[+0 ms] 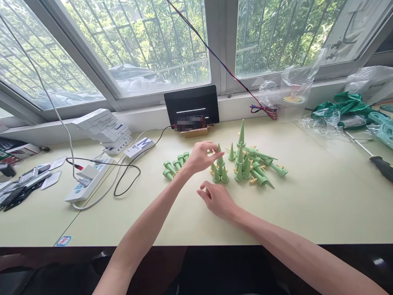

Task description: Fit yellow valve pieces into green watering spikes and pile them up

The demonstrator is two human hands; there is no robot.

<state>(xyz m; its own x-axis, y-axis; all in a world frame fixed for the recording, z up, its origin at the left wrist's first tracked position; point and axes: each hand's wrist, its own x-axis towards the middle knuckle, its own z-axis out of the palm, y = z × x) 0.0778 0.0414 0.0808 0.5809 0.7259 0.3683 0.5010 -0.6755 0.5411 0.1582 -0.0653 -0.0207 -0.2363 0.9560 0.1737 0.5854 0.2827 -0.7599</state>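
Observation:
A cluster of green plastic cones (245, 164) with small yellow parts stands and lies on the pale table (307, 196). More green cones (175, 166) lie in a row to the left. My left hand (201, 156) reaches over the table and pinches the tip of an upright green cone (220, 157) at the cluster's left edge. My right hand (218, 199) rests on the table just in front of the cluster, fingers loosely curled and apart, holding nothing that I can see.
A black tablet (192, 107) stands on a wooden holder by the window. A power strip (87, 180) with cables, white boxes (104, 129) and papers lie left. Plastic bags (296, 92), green items (346, 106) and a screwdriver (380, 166) lie right.

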